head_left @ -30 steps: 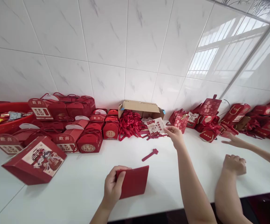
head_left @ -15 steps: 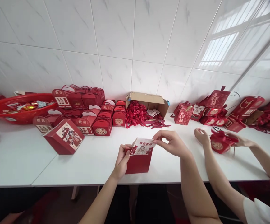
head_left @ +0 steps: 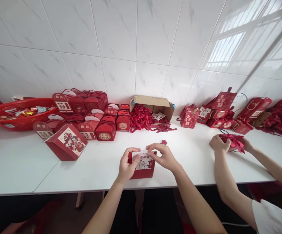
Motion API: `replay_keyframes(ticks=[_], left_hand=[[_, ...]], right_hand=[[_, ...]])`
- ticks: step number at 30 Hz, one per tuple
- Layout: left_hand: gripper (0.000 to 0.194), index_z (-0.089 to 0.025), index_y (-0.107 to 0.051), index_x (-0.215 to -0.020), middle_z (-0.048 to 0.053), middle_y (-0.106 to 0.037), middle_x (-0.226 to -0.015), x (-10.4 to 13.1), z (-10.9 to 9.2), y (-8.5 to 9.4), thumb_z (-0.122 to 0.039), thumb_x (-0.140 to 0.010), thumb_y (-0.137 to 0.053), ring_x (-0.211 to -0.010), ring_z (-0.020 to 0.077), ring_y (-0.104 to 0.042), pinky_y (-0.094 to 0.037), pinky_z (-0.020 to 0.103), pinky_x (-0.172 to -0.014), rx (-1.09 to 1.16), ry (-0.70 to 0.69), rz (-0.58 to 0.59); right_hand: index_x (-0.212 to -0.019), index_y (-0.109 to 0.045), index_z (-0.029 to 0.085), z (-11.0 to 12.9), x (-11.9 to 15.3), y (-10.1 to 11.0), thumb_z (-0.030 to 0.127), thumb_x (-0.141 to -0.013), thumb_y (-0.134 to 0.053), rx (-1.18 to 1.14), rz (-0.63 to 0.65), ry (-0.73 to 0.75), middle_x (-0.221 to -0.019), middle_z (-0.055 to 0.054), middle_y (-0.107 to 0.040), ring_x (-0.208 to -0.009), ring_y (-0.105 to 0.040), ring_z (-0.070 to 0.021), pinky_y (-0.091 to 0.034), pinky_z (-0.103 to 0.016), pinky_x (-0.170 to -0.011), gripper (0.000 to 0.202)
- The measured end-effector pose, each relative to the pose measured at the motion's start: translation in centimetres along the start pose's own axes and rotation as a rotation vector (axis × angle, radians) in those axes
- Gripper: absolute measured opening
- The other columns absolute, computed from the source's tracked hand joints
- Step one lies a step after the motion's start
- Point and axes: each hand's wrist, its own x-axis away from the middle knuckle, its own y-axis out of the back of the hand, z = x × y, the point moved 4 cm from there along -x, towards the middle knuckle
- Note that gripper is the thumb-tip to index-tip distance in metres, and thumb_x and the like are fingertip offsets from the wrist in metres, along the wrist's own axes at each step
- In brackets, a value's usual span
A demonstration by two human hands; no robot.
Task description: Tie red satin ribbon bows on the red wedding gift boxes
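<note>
A red gift box [head_left: 142, 175] with a white printed front flap stands near the table's front edge. Holding its upper left side is my left hand [head_left: 126, 166], thumb on the printed flap and fingers curled over the top. My right hand [head_left: 164, 158] is bent over the top right edge of the same box, its thumb and fingertips close together at the flap. My fingers partly hide the box's top edge. Just behind it on the table lies a small red knotted piece [head_left: 164, 142].
A larger red box [head_left: 69, 143] stands tilted at left, before rows of small red boxes [head_left: 106, 131]. Behind are a red basin [head_left: 21, 125] of wrapped sweets and a cardboard carton [head_left: 153, 100] with red ribbons. At right, a co-worker's hands [head_left: 220, 144] hold a ribboned red box [head_left: 233, 141].
My right hand has moved left and in, nearer my left hand, and the flap now lies against the box front. The small red piece has come into view on the table.
</note>
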Motion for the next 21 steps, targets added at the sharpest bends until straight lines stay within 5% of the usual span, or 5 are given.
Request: replay_keyframes(ticks=[4,15,18,21], left_hand=[[0.014,-0.021,-0.051,-0.091,0.001,-0.058,-0.084,0.0,0.5,-0.2,-0.034,-0.087,-0.054,-0.073,0.0149,-0.058,-0.048,0.026,-0.065,-0.04,0.019,-0.004],[0.014,-0.021,-0.047,-0.086,0.0,-0.051,-0.081,-0.2,0.6,-0.2,-0.033,-0.087,-0.053,-0.075,0.0143,-0.053,-0.044,0.026,-0.07,-0.125,-0.039,-0.035],[0.015,-0.021,-0.046,-0.085,0.0,-0.05,-0.081,0.0,0.5,-0.1,-0.034,-0.087,-0.053,-0.074,0.0145,-0.053,-0.044,0.026,-0.07,-0.136,-0.038,-0.052],[0.015,-0.021,-0.045,-0.085,0.0,-0.05,-0.081,0.4,0.3,0.1,-0.033,-0.087,-0.053,-0.076,0.0148,-0.054,-0.044,0.027,-0.072,-0.146,-0.037,-0.066]], right_hand=[[-0.086,-0.058,0.019,-1.8,0.8,-1.7,0.033,-0.088,-0.055,-0.18,-0.11,-0.087,-0.088,-0.006,-0.068,-0.081,-0.065,-0.0179,-0.049,-0.027,-0.064,0.014],[-0.082,-0.057,0.02,-3.4,1.6,-2.9,0.043,-0.086,-0.053,-0.108,-0.233,-0.127,-0.076,-0.003,-0.065,-0.068,-0.06,-0.0155,-0.049,-0.028,-0.062,0.024],[-0.084,-0.062,0.019,-6.0,0.6,-1.4,0.05,-0.092,-0.039,-0.058,-0.228,-0.183,-0.084,-0.006,-0.068,-0.078,-0.064,-0.0176,-0.052,-0.03,-0.069,0.039],[-0.096,-0.061,0.017,-10.5,-0.2,2.4,0.042,-0.098,-0.013,0.058,-0.374,-0.311,-0.101,-0.011,-0.065,-0.093,-0.063,-0.0194,-0.051,-0.035,-0.079,0.054]])
